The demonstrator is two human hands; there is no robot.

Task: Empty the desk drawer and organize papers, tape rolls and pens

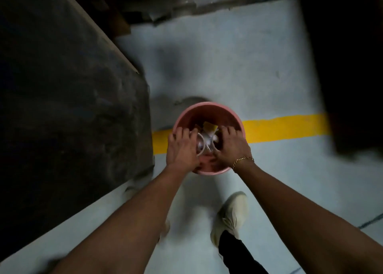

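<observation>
Tape rolls, clear rounded plastic (204, 146), are hanging directly over the round pink plastic bin (238, 120), being clasped between left hand (182, 149) and right hand (232, 147), fingers curled, both equally near.

Bucket (208, 107) sits on the floor (238, 62) straight ahead of you, on the floor stripe (286, 126) that runs out to its right. Both your hands are over its mouth: left hand (182, 147) at the left rim, right hand (232, 145) at the right rim, with a clear cup (204, 143) between them. Paper scraps (210, 127) lie inside the bucket, beyond the cup. Covered block (68, 99) stands just left of the bucket. Your right shoe (230, 215) is on the floor nearer you, below-right of the bucket. Bracelet (242, 160) on your right wrist.
</observation>
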